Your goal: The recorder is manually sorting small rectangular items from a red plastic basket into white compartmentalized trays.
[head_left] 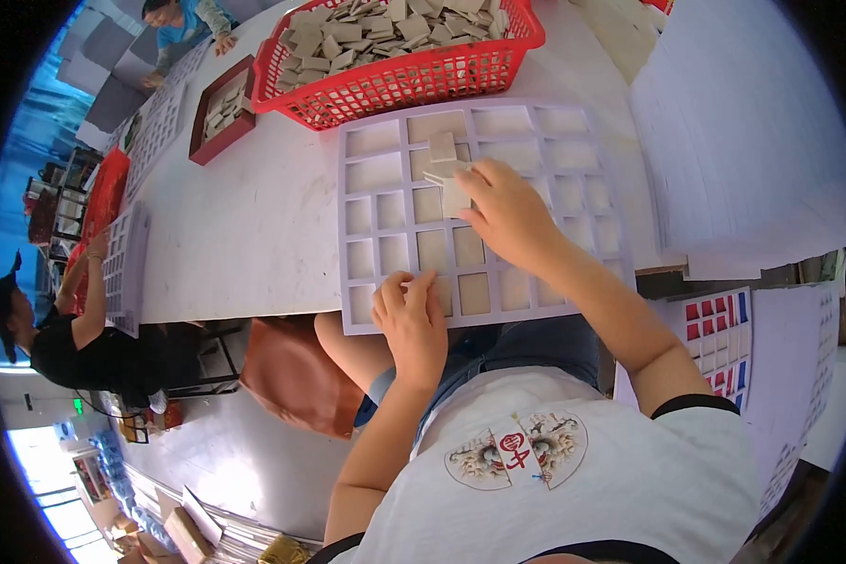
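A white grid tray (467, 113) with rectangular compartments lies on the table in front of me. Beige tiles fill several of its middle compartments, among them one tile (475, 293) in the near row. A small loose pile of beige tiles (442, 148) rests on the grid in its upper middle. My right hand (509, 214) reaches over the tray with thumb and fingers closed on a beige tile (455, 199) at the pile's near side. My left hand (411, 315) rests at the tray's near edge, fingers bent but apart, fingertips touching the grid beside a filled compartment.
A red plastic basket (395, 89) heaped with beige tiles stands beyond the tray. Left of it sits a dark red box (197, 141) with more tiles. Stacked white sheets (743, 141) rise on the right. Two people work at the left; one handles another grid tray (122, 268).
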Motion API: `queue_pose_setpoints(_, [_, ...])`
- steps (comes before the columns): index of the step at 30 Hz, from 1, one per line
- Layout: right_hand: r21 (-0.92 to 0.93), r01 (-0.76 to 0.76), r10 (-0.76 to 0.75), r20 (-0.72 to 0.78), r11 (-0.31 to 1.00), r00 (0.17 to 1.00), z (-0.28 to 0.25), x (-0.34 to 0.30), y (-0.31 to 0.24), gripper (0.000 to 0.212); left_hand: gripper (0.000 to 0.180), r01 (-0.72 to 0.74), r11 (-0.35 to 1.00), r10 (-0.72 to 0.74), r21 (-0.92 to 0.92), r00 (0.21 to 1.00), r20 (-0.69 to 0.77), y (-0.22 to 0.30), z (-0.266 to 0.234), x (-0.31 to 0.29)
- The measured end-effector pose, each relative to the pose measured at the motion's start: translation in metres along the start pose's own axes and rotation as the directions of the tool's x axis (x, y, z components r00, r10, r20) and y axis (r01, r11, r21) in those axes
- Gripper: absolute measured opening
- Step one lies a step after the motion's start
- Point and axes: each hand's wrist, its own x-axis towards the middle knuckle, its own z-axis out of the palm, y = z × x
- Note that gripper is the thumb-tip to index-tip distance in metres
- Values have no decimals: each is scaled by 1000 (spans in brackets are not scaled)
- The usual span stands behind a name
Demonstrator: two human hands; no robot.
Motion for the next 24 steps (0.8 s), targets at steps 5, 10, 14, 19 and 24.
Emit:
queue_pose_setpoints(5, [-135, 41, -22, 142, 990, 990, 18, 12, 13, 39, 18, -18, 1000, 17, 4, 996, 85, -8, -6, -6])
queue_pose_setpoints(10, [309, -18, 35, -47, 951, 998, 3, 9, 14, 23, 22, -96, 994, 100, -43, 991, 85, -9, -11, 7])
queue_pose_setpoints(14, [567, -281, 267, 111, 774, 957, -40, -17, 2, 13, 24, -161, 976, 162, -145, 987, -2, -9, -12, 40])
queue_pose_setpoints(19, [424, -473, 320, 384, 772, 866, -42, -74, 14, 11, 33, -202, 960, 209, -196, 978, 16, 2, 19, 87])
queue_pose_setpoints(24, [387, -313, 260, 185, 867, 948, -24, -90, 8, 10, 49, -288, 944, 305, -161, 947, 97, 27, 45, 109])
